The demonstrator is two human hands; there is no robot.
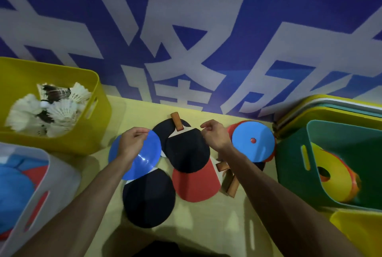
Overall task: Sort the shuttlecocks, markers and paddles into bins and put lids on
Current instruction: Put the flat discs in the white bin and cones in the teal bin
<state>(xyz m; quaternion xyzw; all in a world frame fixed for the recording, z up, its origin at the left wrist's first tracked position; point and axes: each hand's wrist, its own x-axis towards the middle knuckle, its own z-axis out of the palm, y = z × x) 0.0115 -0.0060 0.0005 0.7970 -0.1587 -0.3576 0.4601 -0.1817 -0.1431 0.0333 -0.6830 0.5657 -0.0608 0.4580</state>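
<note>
1. Nearest, low on the left, one grey bin [41, 174] holds blue and red pieces.
2. Behind it, one yellow bin [99, 95] holds a heap of shuttlecocks [62, 110], too tangled to count.
3. Left hand [132, 143] pinches one blue marker [144, 157] by its rim.
4. Four paddles [194, 184] show on the table [206, 225]: three black, one red.
5. Right hand [215, 135] curls at the middle black paddle [188, 151]; I cannot tell whether it grips.
6. One green bin [293, 163] holds yellow markers [334, 174].

Bins hem the yellow table [206, 225] on both flanks: a yellow bin [62, 145] and a grey bin [62, 176] at left, a green bin [293, 166] and stacked lids [334, 105] at right. Overlapping paddles [187, 153], a blue marker [144, 159] and a marker stack [244, 145] crowd the middle nearly to the blue wall [206, 29]; bare tabletop shows along the near edge.
</note>
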